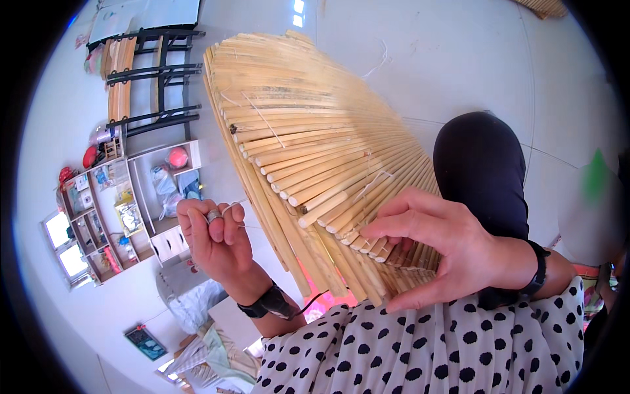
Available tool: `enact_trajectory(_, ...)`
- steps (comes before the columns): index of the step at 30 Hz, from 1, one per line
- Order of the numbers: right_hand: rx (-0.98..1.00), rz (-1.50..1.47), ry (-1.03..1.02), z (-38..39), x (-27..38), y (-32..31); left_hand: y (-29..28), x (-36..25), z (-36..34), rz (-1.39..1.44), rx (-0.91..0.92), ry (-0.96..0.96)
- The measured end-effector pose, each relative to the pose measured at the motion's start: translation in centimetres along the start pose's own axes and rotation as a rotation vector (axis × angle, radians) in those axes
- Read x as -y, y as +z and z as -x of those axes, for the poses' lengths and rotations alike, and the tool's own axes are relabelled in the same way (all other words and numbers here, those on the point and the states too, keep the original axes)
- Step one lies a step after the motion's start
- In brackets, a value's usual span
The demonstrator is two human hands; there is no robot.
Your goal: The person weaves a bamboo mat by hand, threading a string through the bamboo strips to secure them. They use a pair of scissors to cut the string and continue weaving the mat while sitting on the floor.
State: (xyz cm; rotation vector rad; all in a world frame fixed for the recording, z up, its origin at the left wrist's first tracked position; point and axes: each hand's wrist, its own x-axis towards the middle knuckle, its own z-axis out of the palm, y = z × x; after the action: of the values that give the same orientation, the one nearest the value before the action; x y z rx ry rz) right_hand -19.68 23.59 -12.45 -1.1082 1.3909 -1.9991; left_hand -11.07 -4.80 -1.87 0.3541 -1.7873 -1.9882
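A mat of pale reed stalks [308, 131] slants across my lap, its layers stacked and its cut ends facing left. White thread [262, 119] runs over the stalks in loose lengths. My left hand [216, 240] is raised left of the mat, fingers curled in, a ring on one finger. A bit of white thread [231, 206] loops at its fingertips. My right hand [440, 243] rests over the near corner of the mat, fingertips touching the stalk ends. Its thumb is spread well apart from the fingers; some fingers are partly hidden under the hand.
My dark-clad knee [482, 171] lies right of the mat, and a polka-dot garment [420, 348] covers my front. Shelves [98, 223] with assorted items and a black-framed rack [157, 79] stand at left. A blurred grey and green shape [590, 203] is at right.
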Motion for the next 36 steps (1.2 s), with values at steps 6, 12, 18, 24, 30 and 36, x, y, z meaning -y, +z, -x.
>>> enact_trajectory(6, 0.054, -0.062, -0.018, 0.8, -0.1, -1.0, 0.8, -0.5, 0.5, -0.095, 0.011, 0.012)
enact_trajectory(12, 0.053, -0.046, -0.020, 1.6, -0.1, -1.0, 1.2, -0.9, 0.5, -0.100, 0.032, 0.024)
enact_trajectory(18, 0.038, -0.005, -0.042, 1.0, 0.4, -0.8, 1.3, -1.0, 0.5, -0.095, 0.051, 0.020)
enact_trajectory(24, 0.049, -0.008, -0.032, 0.7, 0.6, -0.9, 1.9, -0.9, 0.6, -0.083, 0.023, 0.025)
enact_trajectory(30, 0.050, -0.030, 0.009, 0.4, 0.7, -1.4, 5.2, -0.9, 2.2, -0.286, 0.066, 0.139)
enact_trajectory(36, 0.021, -0.025, -0.010, 0.3, 0.8, -1.2, 7.5, -1.5, 3.1, -0.503, 0.219, 0.310)
